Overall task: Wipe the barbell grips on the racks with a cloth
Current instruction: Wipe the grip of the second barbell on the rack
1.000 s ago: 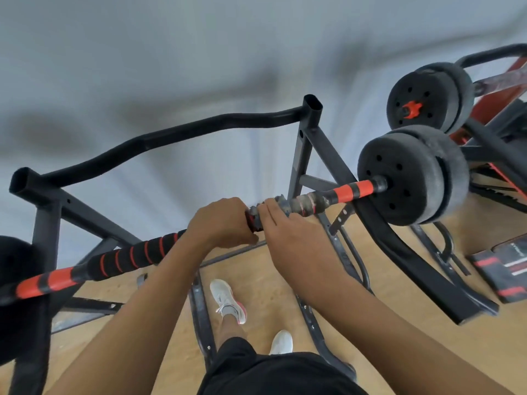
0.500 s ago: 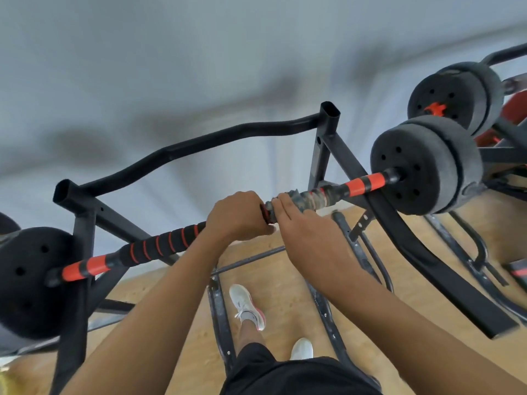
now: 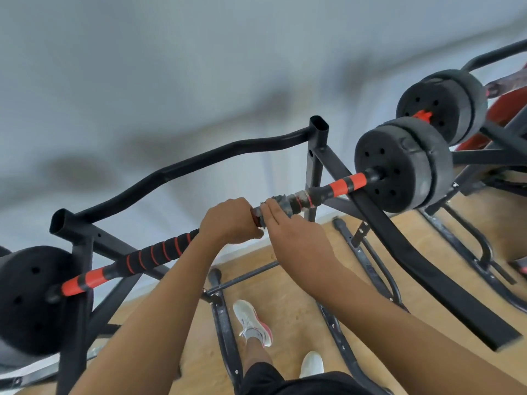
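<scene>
- clenches the left hand (image 3: 228,220) round the barbell (image 3: 342,183) near its middle, with fingers curled over the top and knuckles up.
- sets the right hand (image 3: 293,238) just beside it, not clenched: fingers (image 3: 271,209) straight and pressed along the bar onto the near end of the cloth (image 3: 295,201), thumb out of sight.
- cloth grey and mottled, wound round the bar just right of those fingertips.
- on the far side of the left hand, a bare foam grip (image 3: 159,253), black with orange rings.
- past the foam grip and past the cloth, an orange and black sleeve on each side, then a black weight plate (image 3: 399,166) at the right end and a left plate (image 3: 31,297) at the other.
- lies across a black rack (image 3: 182,163), sloping up to the right in this view, with the rack's curved top rail behind the hands.
- farther right, a second pair of plates (image 3: 439,106) among more black bars, blurred.
- below the arms, a wooden floor (image 3: 288,292), two white shoes (image 3: 252,323) and black shorts (image 3: 285,380).
</scene>
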The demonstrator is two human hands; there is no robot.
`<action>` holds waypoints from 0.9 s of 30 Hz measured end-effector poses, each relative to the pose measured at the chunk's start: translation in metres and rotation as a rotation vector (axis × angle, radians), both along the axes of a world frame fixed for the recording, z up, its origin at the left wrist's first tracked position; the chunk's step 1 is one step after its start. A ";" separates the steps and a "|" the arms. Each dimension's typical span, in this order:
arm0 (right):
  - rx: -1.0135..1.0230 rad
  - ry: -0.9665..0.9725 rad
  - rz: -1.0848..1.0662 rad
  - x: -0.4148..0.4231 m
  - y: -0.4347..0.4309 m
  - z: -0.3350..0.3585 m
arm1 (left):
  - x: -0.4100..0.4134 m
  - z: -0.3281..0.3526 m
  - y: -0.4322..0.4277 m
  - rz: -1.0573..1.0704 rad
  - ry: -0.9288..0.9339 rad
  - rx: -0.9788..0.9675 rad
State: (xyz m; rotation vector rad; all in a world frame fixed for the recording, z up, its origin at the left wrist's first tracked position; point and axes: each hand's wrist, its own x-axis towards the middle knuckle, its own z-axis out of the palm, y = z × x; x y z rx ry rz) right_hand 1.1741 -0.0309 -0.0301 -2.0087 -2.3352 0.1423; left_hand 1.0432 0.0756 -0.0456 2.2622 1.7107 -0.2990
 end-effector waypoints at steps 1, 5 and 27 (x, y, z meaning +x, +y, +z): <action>0.009 -0.004 0.004 0.001 0.004 0.000 | 0.000 0.002 0.005 0.018 -0.038 -0.064; 0.061 0.023 0.031 0.003 0.032 0.001 | -0.004 -0.010 -0.012 -0.067 0.001 0.398; 0.019 0.000 -0.025 -0.008 0.059 -0.001 | 0.005 -0.004 -0.001 -0.135 0.114 0.482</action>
